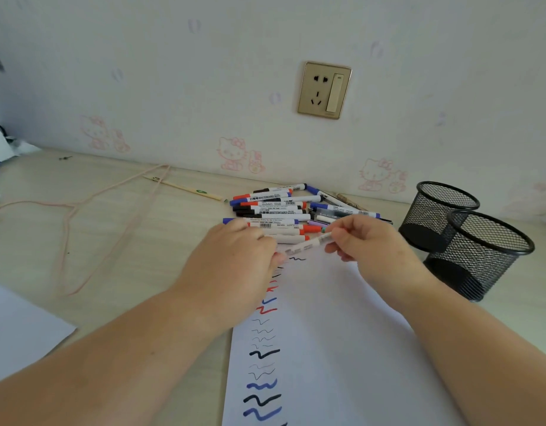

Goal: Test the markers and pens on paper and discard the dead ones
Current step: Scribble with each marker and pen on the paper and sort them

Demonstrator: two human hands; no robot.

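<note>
"WHITEBOARD" is printed on two markers [270, 198] [277, 212] in the pile; other print is unreadable.

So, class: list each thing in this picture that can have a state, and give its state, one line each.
Pen: tilted over the paper, held at both ends.
Right hand: pinches the pen's upper end.
Left hand: at the pen's lower end; its grip is hidden.
Paper: flat, with a column of test squiggles.
Marker pile: lying flat, capped.
Near mesh cup: upright, no pens visible inside.
Far mesh cup: upright, no pens visible inside.
</note>
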